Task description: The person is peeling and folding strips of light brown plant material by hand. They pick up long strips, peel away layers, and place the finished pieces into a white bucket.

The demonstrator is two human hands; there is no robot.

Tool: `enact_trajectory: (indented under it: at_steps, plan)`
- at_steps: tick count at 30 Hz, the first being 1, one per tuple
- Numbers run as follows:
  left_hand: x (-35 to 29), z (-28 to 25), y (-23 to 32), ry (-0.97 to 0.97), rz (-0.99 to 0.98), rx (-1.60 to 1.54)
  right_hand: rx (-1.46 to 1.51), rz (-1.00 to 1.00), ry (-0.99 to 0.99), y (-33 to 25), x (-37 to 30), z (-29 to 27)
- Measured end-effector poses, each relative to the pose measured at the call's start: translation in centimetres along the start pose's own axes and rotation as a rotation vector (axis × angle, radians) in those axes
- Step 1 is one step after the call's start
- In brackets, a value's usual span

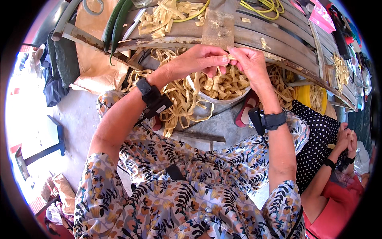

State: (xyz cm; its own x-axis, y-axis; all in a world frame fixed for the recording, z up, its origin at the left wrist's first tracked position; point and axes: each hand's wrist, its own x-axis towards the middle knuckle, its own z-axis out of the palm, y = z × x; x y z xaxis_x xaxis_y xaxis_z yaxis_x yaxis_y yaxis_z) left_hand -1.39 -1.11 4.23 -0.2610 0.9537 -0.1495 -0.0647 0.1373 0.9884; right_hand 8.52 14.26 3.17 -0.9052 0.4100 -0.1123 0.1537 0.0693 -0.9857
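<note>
Both of my hands meet above a white-rimmed basin (225,101), close to the bench edge. A small pale-yellow strip (231,57) is pinched between the fingertips of my left hand (205,59) and my right hand (251,64); my fingers partly cover it. Below them, the basin holds a heap of folded yellow strip pieces (223,87). Long loose strips (179,101) hang and pile up to the left of the basin, some spilling over its side.
A slatted wooden bench (274,39) with a rusty metal edge spans the far side, bearing a pile of short strips (169,14), two long green cucumbers (115,28) and yellow cord (264,8). At right, a yellow bucket (321,102) stands near another person's hands (346,140).
</note>
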Motion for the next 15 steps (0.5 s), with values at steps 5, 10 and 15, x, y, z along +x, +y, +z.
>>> enact_trajectory:
  at_steps: [5, 10, 15]
  plan:
    - [0.1, -0.1, -0.3, -0.027, -0.029, -0.017, 0.056, -0.014, -0.023, -0.3, -0.1, 0.4]
    - [0.4, 0.2, -0.7, -0.021, 0.015, -0.077, 0.427, 0.219, 0.051, -0.5, -0.3, 0.9]
    - [-0.2, 0.1, -0.5, 0.007, 0.04, -0.034, 0.306, 0.177, -0.03, -0.1, 0.4, 0.1]
